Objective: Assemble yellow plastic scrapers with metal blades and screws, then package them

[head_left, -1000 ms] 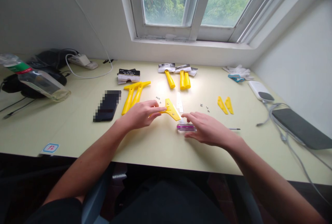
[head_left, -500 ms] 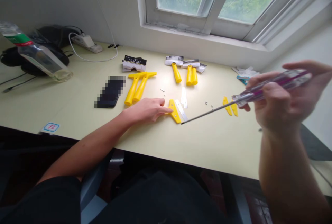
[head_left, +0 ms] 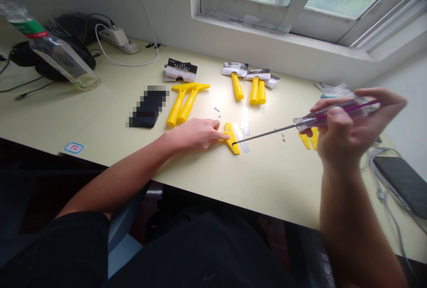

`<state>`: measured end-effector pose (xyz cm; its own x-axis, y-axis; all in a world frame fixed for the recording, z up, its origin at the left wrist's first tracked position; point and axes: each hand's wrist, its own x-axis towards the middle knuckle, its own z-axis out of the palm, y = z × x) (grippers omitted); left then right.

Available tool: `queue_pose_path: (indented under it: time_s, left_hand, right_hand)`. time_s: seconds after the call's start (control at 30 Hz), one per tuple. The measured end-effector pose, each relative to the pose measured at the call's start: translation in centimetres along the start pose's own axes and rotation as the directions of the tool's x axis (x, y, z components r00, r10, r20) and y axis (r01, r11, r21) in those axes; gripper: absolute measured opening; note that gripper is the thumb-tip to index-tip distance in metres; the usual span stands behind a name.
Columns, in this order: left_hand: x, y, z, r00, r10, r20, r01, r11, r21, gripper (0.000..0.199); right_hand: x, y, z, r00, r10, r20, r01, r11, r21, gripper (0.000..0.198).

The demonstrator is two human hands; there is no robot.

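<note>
My left hand (head_left: 200,135) presses a yellow scraper (head_left: 236,149) to the table, its fingers closed round the handle and the index finger lying on the head. The handle is mostly hidden under the hand. A long screwdriver (head_left: 267,134) with a clear and purple grip is held in my right hand (head_left: 345,134). Its tip meets the scraper head at the lower screw, the shaft slanting up to the right. Beside the head lie two flat metal blades, one close by (head_left: 243,142) and another blade (head_left: 246,121) farther back. Small screws (head_left: 283,138) rest to the right.
Two yellow scrapers (head_left: 187,105) lie at left near a dark phone (head_left: 147,110). Small nuts (head_left: 217,109) sit behind the left hand. Packaged scrapers (head_left: 255,91) are by the window wall. Yellow plates (head_left: 304,141) lie partly behind the right hand. A bottle (head_left: 63,61) leans far left.
The screwdriver tip has moved from the table beside the scraper head onto its lower screw. My left hand keeps hold of the scraper. The view has shifted somewhat.
</note>
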<state>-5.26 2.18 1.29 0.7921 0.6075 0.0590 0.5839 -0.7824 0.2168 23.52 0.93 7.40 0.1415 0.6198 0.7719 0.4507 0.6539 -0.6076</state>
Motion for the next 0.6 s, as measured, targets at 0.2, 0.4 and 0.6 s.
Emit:
queue_pose_path:
  time_s: [0.2, 0.4, 0.6]
  left_hand:
    - [0.01, 0.13, -0.19, 1.0, -0.006, -0.001, 0.006, 1.0, 0.0, 0.037]
    - [-0.01, 0.08, -0.12, 1.0, -0.002, -0.001, 0.002, 1.0, 0.0, 0.037]
    - [0.02, -0.05, 0.12, 1.0, -0.006, -0.005, 0.006, 1.0, 0.003, 0.037]
  right_hand:
    - [-0.04, 0.08, -0.17, 1.0, -0.019, 0.007, 0.019, 0.999, -0.043, 0.029]
    - [-0.03, 0.29, -0.28, 0.997, -0.081, -0.004, 0.081, 0.996, -0.031, 0.026]
    - [0.09, 0.43, -0.29, 0.983, -0.18, -0.032, 0.18, 0.984, 0.003, 0.021]
